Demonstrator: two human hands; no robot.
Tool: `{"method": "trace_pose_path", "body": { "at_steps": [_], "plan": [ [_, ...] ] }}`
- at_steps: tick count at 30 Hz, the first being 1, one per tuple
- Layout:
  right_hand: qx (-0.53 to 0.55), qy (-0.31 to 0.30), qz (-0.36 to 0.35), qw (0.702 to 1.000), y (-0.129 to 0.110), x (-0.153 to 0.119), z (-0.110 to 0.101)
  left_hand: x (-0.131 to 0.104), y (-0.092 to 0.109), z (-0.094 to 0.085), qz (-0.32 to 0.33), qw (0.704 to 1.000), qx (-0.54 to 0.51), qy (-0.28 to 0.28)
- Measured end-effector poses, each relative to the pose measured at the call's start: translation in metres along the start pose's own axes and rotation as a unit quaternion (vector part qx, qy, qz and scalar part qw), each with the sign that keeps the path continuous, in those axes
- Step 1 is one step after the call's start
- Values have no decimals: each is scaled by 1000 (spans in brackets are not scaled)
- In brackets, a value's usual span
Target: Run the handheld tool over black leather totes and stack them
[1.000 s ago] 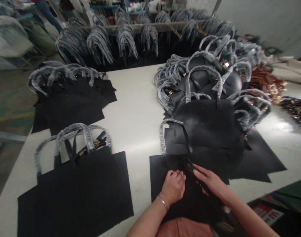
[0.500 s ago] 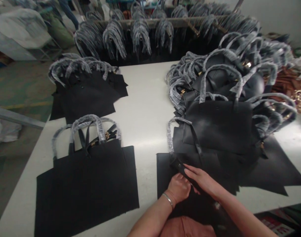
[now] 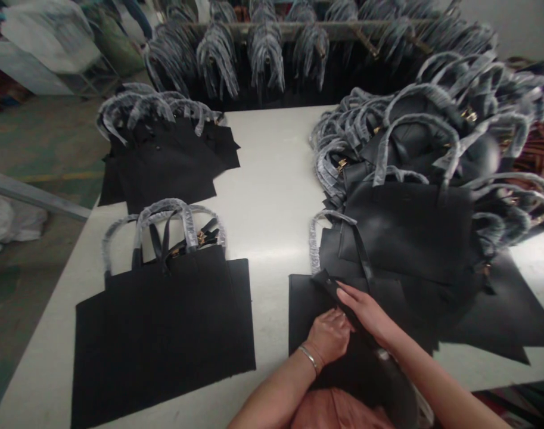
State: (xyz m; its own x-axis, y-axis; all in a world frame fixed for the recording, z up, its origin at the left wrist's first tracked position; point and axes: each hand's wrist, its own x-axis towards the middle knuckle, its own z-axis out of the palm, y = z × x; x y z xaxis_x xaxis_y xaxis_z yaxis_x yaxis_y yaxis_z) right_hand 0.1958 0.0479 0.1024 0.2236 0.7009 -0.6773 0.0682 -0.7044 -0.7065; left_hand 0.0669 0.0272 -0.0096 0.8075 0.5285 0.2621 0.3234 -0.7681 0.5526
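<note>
Your tabletop point(image 3: 272, 199): smooth, pale, semi-gloss. At its near edge, your black bag point(image 3: 361, 364): smooth, leather-like. Toward the left edge, tote bag point(image 3: 164, 330): matt black; handles point(image 3: 189, 226) sheathed in crinkled translucent plastic. Your bracelet point(image 3: 308, 358): shiny metal.

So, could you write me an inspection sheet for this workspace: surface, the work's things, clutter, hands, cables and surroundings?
Surface: pale table, glossy under the light.
Job's things: black panel with a raised flap.
Clutter: black bags heaped at right, more bags at left; many handles wrapped.
Left hand: curled against the panel; whether it grips is hidden.
Right hand: holding the flap.
Cables: nothing seen.
Surroundings: rack of wrapped handles beyond the table; white-covered bundle at far left.
</note>
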Motion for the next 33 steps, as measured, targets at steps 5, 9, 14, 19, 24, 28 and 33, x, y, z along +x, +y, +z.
{"method": "trace_pose_path", "body": {
  "at_steps": [5,9,14,19,24,28,33],
  "plan": [
    [66,19,-10,998,-11,-19,-16,-3,-11,-19,-68,996,-44,23],
    [73,33,27,996,6,-47,-35,14,-47,-55,-175,984,-6,4],
    [108,67,62,990,30,-57,-36,54,-98,-86,-77,985,-8,-154],
    [126,53,65,988,36,-60,-30,79,-116,-91,36,969,-8,-244],
    [129,39,58,989,40,-61,-27,90,-115,-95,96,950,-4,-298],
    [125,41,60,989,45,-60,-25,90,-117,-93,81,948,-13,-308],
    [116,42,56,991,48,-58,-21,84,-119,-94,19,958,-44,-283]
  ]
}}
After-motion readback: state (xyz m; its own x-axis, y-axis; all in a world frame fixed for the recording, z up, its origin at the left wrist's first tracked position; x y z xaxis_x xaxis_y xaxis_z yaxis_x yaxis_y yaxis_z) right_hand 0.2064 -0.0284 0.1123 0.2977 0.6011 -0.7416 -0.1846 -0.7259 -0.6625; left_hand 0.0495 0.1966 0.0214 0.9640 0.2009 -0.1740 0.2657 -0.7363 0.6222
